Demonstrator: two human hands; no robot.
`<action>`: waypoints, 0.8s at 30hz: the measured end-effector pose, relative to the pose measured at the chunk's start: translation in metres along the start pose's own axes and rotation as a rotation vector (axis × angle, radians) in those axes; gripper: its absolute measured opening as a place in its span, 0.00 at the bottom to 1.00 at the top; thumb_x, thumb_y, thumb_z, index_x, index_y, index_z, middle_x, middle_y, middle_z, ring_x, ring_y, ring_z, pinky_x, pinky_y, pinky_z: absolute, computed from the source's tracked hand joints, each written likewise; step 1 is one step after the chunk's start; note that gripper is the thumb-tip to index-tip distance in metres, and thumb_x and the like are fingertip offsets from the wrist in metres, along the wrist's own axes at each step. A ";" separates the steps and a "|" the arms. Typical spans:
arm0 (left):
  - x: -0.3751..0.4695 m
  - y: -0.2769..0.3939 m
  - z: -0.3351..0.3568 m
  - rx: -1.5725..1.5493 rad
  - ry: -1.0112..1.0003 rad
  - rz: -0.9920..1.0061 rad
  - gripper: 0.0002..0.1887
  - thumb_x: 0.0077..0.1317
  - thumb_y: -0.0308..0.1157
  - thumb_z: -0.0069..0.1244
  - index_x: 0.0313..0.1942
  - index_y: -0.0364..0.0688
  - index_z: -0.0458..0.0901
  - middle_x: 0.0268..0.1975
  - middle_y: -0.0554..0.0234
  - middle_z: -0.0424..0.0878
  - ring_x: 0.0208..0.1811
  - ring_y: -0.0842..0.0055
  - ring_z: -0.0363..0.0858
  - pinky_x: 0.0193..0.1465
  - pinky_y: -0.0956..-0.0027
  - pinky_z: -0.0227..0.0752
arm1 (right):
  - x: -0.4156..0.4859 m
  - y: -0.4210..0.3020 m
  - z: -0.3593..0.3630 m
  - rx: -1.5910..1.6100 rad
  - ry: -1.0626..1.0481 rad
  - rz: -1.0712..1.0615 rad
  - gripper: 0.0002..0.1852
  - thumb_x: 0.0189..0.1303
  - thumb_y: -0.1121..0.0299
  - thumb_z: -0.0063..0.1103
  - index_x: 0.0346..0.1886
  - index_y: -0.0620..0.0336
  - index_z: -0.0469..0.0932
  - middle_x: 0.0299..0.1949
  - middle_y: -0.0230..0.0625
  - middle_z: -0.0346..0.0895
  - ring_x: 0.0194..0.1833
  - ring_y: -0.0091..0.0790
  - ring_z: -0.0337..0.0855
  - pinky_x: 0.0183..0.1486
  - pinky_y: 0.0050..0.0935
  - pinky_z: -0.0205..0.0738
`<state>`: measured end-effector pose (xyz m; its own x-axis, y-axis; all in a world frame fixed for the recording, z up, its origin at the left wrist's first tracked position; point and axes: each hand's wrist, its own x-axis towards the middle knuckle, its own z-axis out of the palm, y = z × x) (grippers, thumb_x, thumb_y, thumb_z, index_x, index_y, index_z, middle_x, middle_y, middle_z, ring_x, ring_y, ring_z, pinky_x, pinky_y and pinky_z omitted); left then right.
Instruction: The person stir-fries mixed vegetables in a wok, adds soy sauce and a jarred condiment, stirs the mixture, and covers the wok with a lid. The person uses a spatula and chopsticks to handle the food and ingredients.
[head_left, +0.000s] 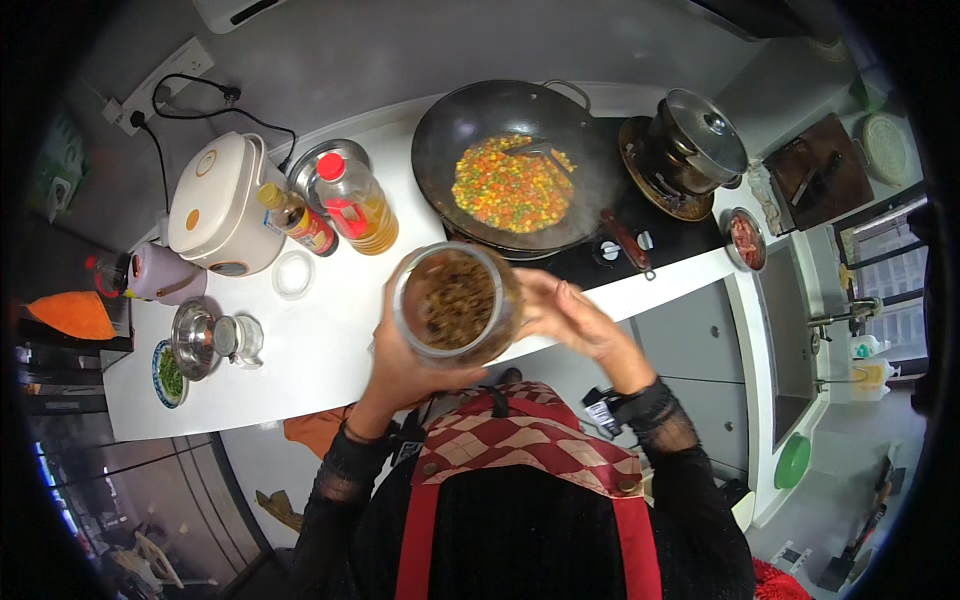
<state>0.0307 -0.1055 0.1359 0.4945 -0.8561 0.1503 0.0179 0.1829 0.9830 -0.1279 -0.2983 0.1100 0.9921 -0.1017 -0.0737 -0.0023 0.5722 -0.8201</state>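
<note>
My left hand (397, 360) grips a clear, lidless jar (512, 315) from its left side, at the counter's front edge. Dark brown, crumbly food (457, 300) shows through its wide mouth. At the jar's right is my right hand (581, 322), slightly blurred. Its fingertips reach the jar's far side and are partly hidden, so whether they grip it cannot be told. Behind the jar, a large wok (442, 150) on the cooktop holds steaming diced corn, peas and carrot (510, 187). A spatula (559, 161) rests in the wok, its reddish handle (626, 244) over the front rim.
Left on the counter (330, 345) stand an oil bottle (367, 221), a sauce bottle (307, 225), a white round lid (292, 275), a rice cooker (221, 202) and a glass jar (244, 341). A lidded pot (697, 142) and a bowl of meat (745, 240) are at right, near the sink (787, 337).
</note>
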 end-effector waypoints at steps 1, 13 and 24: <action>0.010 -0.005 0.013 -0.025 -0.033 0.045 0.63 0.36 0.35 0.77 0.69 0.36 0.50 0.66 0.51 0.64 0.68 0.66 0.65 0.72 0.60 0.59 | 0.000 0.013 0.002 0.275 -0.038 0.023 0.44 0.65 0.36 0.45 0.73 0.60 0.52 0.67 0.48 0.63 0.65 0.45 0.69 0.62 0.49 0.70; 0.056 -0.024 0.069 0.204 -0.177 0.142 0.63 0.36 0.39 0.76 0.71 0.38 0.51 0.65 0.55 0.66 0.68 0.68 0.65 0.68 0.63 0.61 | -0.007 0.008 -0.011 0.495 0.095 -0.213 0.57 0.50 0.22 0.48 0.74 0.53 0.50 0.72 0.48 0.54 0.71 0.54 0.59 0.69 0.57 0.61; 0.043 -0.013 0.007 0.412 0.130 0.158 0.47 0.49 0.40 0.71 0.68 0.43 0.62 0.66 0.55 0.67 0.64 0.66 0.71 0.59 0.62 0.70 | 0.062 -0.090 -0.061 0.231 0.213 -0.285 0.42 0.59 0.48 0.61 0.71 0.59 0.55 0.68 0.52 0.58 0.65 0.59 0.67 0.51 0.62 0.80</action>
<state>0.0458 -0.1480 0.1303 0.5689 -0.7604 0.3132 -0.4008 0.0762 0.9130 -0.0742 -0.4056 0.1446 0.9007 -0.4345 0.0025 0.3210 0.6615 -0.6778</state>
